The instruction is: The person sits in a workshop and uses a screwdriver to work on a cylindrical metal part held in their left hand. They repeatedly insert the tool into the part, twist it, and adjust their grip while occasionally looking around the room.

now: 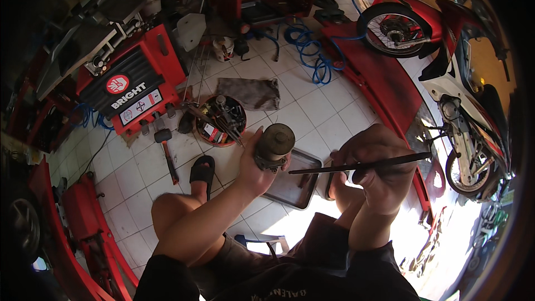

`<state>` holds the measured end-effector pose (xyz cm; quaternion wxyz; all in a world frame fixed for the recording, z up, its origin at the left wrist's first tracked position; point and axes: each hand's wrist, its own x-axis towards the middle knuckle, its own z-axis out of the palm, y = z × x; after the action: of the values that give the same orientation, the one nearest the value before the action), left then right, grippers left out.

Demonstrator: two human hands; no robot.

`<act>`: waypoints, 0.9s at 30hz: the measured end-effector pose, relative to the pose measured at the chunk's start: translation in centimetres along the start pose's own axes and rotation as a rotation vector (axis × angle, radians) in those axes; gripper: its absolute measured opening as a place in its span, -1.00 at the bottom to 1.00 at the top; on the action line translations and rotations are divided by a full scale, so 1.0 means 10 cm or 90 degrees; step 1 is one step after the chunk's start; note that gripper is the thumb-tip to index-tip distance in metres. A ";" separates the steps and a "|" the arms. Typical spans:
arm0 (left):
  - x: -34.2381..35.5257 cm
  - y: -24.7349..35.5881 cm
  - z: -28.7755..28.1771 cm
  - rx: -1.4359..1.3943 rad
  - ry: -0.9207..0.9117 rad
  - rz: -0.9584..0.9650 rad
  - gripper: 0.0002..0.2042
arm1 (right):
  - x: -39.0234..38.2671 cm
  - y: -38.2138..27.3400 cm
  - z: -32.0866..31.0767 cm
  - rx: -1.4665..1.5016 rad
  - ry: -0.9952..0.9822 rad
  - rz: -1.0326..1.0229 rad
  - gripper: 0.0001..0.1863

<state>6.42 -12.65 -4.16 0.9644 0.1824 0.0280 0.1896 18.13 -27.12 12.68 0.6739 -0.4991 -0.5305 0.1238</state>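
Note:
My left hand (254, 166) is wrapped round a short, dull metal cylinder with a flanged lower end (277, 140), which looks like a small motor. It is held up above the floor, its round end facing up. In my right hand (382, 167) is a long, thin, dark, flat tool (323, 169), pinched in the fingers. Its tapered end points left toward the cylinder's lower end, apart from it as far as I can tell. Below the hands lies a shallow dark metal tray (304, 192) on the tiles. The exact kind of tool cannot be made out.
A round tub of tools and parts (241, 108) stands ahead to the left, with a hammer (169, 156) nearby. A grey cloth (248, 92) and a coiled blue hose (312, 50) lie ahead. A red motorcycle lift (384, 78) and motorcycle (454, 117) stand at right, a red machine (136, 86) at left.

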 end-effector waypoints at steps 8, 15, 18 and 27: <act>0.04 -0.07 -0.04 -0.002 0.110 -0.035 -0.53 | -0.07 0.16 0.13 -0.037 0.082 0.041 -0.77; 0.05 -0.11 -0.06 0.015 0.138 -0.023 -0.52 | -0.06 0.20 0.15 -0.116 -0.024 -0.035 -0.87; 0.05 -0.12 -0.04 0.006 0.146 -0.020 -0.57 | -0.02 0.15 0.15 -0.165 -0.072 -0.041 -0.81; 0.04 -0.11 -0.05 -0.007 0.129 -0.021 -0.59 | -0.04 0.22 0.20 -0.155 -0.060 -0.032 -0.78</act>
<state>7.12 -13.32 -5.00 0.9605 0.1568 0.1273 0.1916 17.08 -25.26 10.61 0.5859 -0.5573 -0.5848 0.0649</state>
